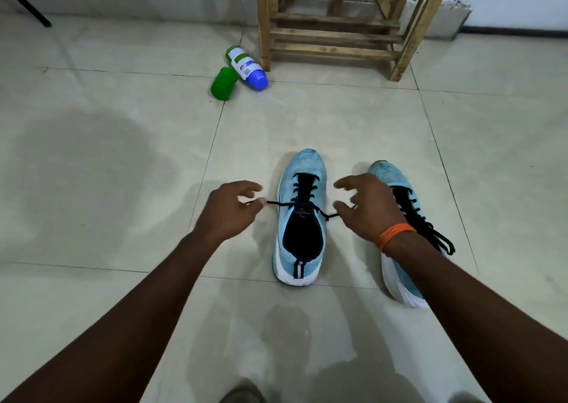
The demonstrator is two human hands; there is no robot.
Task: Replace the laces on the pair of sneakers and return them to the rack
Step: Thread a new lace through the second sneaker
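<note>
Two light-blue sneakers with white heels stand on the tiled floor, toes pointing away from me. The left sneaker (pixel 302 218) has a dark lace (pixel 278 203) threaded through its eyelets, with both ends stretched out sideways. My left hand (pixel 229 210) pinches the lace's left end. My right hand (pixel 367 207), with an orange band on the wrist, pinches its right end beside the shoe. The right sneaker (pixel 399 206) lies partly hidden behind my right wrist, its dark lace loose over the side.
A wooden rack (pixel 338 38) with slatted shelves stands at the back against the wall. A white bottle with a blue cap (pixel 247 67) and a green cap or cup (pixel 223 83) lie on the floor left of the rack. A dark leg crosses the top left corner.
</note>
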